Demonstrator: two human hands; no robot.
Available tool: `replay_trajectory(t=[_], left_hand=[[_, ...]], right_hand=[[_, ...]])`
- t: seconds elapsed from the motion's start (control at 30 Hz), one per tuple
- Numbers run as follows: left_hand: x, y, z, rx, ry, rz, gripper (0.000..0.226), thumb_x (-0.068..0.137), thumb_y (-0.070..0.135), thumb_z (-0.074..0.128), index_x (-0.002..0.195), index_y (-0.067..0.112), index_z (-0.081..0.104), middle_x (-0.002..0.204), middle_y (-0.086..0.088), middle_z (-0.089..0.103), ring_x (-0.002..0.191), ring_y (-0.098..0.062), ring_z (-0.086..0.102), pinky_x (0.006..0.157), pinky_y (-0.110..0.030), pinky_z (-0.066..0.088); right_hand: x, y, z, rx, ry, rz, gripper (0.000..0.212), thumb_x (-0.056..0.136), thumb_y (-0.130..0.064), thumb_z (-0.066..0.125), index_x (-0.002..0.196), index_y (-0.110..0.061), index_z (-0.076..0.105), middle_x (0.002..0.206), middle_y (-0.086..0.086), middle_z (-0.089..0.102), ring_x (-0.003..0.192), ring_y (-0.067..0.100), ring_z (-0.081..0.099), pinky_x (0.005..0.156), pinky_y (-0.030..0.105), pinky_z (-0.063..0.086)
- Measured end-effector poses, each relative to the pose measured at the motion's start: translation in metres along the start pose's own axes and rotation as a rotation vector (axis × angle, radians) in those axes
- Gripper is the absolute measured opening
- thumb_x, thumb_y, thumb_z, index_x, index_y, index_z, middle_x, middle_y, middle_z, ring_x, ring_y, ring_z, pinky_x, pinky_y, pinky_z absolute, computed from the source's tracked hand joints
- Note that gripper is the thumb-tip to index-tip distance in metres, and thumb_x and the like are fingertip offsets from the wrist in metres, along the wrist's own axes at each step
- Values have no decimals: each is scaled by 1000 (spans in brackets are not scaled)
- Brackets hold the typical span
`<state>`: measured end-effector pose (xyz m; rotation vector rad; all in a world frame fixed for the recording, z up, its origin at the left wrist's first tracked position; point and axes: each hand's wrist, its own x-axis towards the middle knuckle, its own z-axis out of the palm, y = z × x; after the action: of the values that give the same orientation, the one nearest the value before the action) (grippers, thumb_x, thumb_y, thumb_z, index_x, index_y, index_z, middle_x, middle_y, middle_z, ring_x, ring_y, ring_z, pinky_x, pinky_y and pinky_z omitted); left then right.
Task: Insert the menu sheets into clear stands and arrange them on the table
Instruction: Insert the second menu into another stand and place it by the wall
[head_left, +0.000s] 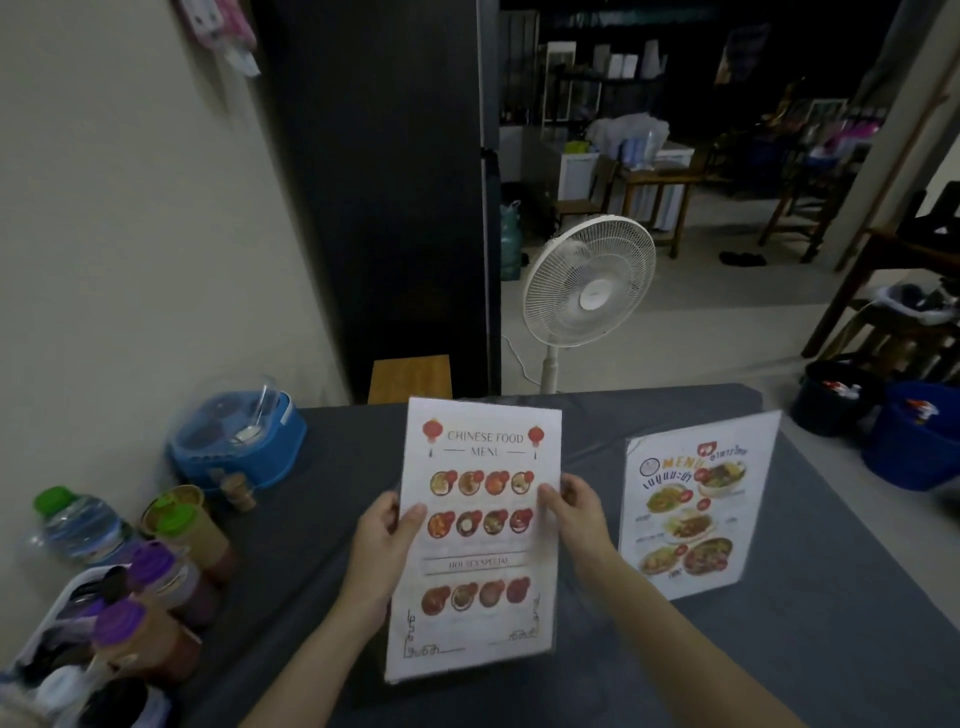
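At about six o'clock in the head view, both hands hold the Chinese food menu (480, 540) upright over the dark grey table (332, 467): the left hand (387, 540) pinches its nine o'clock edge with the thumb on the printed face, and the right hand (571, 514) grips the three o'clock edge the same way, so each hand is closed on the sheet rather than spread. A faint gloss along the top and bottom edges suggests the sheet already sits in a clear stand, though the dim picture does not settle whether it is fully seated or whether its base touches the table. At roughly four o'clock from it, well apart, the Thai menu (696, 512) stands by itself in its clear stand, tilted back and angled a little toward the centre; that one looks finished. So one stand appears done and placed, and the second is in hand, with setting it down and squaring it beside the first judged as the remaining work. No further loose sheets or empty stands show. Sauce bottles (166, 587) and a blue lidded container (239, 441) crowd the table's nine o'clock side.
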<state>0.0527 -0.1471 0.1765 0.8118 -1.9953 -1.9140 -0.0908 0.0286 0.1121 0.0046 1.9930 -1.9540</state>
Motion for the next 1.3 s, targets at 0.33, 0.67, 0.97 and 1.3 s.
replay_trajectory(t=[0.33, 0.67, 0.97, 1.3], left_hand=[[22, -8, 9, -43, 7, 42, 10, 96, 15, 54, 102, 16, 62, 102, -1, 72, 93, -16, 70, 71, -30, 56], [37, -14, 15, -53, -30, 86, 12, 95, 13, 55, 97, 21, 64, 100, 1, 72, 93, -14, 69, 72, -29, 55], [39, -26, 14, -33, -72, 102, 17, 96, 10, 53, 108, 16, 63, 99, 8, 72, 84, 0, 72, 63, -15, 58], [46, -48, 10, -36, -57, 83, 13, 95, 14, 56, 103, 15, 66, 102, 0, 75, 94, -11, 72, 69, -20, 59]], right_hand=[[-3, -15, -18, -8, 4, -159, 19, 89, -14, 61, 108, -11, 60, 102, 5, 71, 94, 22, 69, 80, 38, 58], [-3, -14, -27, -15, 34, -150, 13, 91, -13, 58, 102, -5, 60, 101, 10, 70, 94, 27, 68, 83, 46, 58], [-5, 1, -27, -22, 60, -155, 13, 92, -12, 57, 102, -3, 57, 98, 10, 68, 93, 27, 67, 80, 41, 58], [-10, 15, -26, -23, 44, -155, 12, 93, -12, 56, 101, -4, 57, 101, 11, 69, 96, 28, 68, 80, 42, 59]])
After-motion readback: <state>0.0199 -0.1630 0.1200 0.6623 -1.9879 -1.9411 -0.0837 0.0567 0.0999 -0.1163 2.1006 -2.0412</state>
